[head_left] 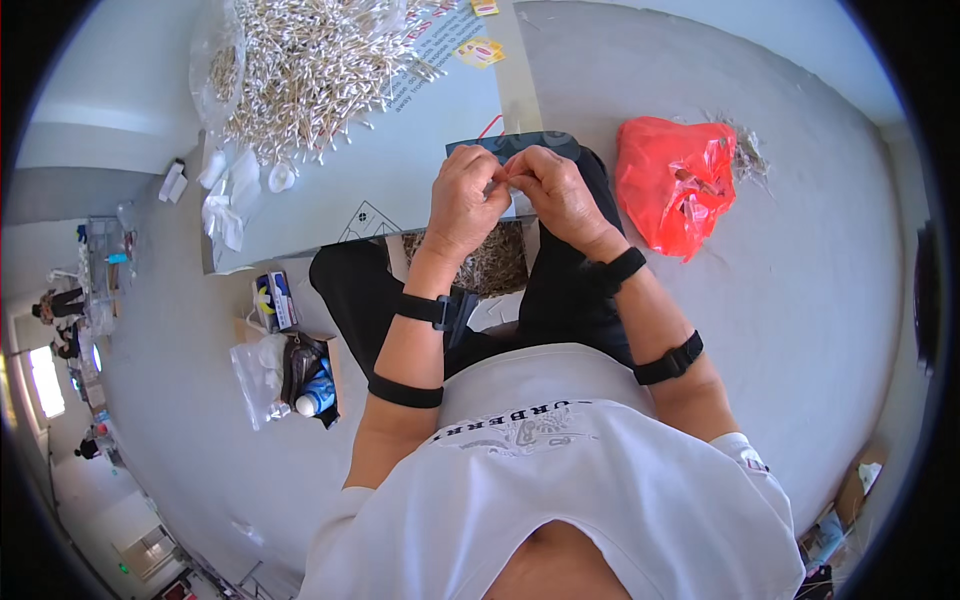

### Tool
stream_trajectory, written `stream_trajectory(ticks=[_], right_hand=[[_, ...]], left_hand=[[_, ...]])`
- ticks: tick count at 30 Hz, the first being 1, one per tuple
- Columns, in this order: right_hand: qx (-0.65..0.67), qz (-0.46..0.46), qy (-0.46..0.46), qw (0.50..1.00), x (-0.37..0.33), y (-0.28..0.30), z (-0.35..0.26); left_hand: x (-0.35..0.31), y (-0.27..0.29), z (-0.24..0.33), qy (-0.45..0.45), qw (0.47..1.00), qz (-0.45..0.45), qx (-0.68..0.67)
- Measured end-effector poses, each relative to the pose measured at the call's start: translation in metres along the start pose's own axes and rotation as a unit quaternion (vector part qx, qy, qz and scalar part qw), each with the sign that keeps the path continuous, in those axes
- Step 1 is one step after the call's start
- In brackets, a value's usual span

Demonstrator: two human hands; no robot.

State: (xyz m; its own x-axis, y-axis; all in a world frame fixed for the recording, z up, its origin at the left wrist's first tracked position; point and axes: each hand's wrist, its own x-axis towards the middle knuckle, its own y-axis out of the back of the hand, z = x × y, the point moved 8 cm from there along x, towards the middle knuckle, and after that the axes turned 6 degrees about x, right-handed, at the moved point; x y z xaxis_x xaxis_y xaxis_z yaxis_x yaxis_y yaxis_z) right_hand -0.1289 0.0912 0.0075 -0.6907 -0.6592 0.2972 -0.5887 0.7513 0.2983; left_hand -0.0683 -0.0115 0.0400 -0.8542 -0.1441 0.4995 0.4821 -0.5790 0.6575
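Observation:
My left hand (465, 205) and my right hand (555, 190) meet above my lap, at the near edge of a pale printed board (385, 190). Their fingertips are pinched together and touch. What they pinch is too small or hidden to name. Just beyond the fingers lies a dark flat piece (545, 143), partly covered by my hands, with a thin red strip (490, 126) sticking up beside it. A large heap of cotton swabs (310, 80) covers the board's far left, partly inside a clear plastic bag (215, 70).
White crumpled wrappers (232, 205) lie at the board's left corner, and yellow labels (480, 52) at its far edge. A red plastic bag (670, 185) rests on the floor to the right. An open carton (333, 375) with a blue-and-white bottle (317, 392) stands left of my legs.

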Motion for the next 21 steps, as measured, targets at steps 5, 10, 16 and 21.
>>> stream_trajectory(ticks=[5,10,16,21], right_hand=[[-0.017,0.020,0.015,1.000,-0.008,0.022,-0.011],[0.002,0.060,0.017,0.998,-0.026,0.051,-0.012],[0.125,0.367,-0.286,0.876,-0.126,0.173,0.109],[0.257,0.601,-0.371,0.660,-0.224,0.240,0.204]], left_hand=[[0.007,-0.001,0.022,-0.057,0.998,-0.025,0.017],[0.006,0.004,0.036,-0.073,0.996,-0.047,-0.010],[-0.001,0.012,-0.002,0.009,0.999,-0.054,0.002],[-0.015,-0.002,-0.025,0.079,0.990,-0.114,0.010]])
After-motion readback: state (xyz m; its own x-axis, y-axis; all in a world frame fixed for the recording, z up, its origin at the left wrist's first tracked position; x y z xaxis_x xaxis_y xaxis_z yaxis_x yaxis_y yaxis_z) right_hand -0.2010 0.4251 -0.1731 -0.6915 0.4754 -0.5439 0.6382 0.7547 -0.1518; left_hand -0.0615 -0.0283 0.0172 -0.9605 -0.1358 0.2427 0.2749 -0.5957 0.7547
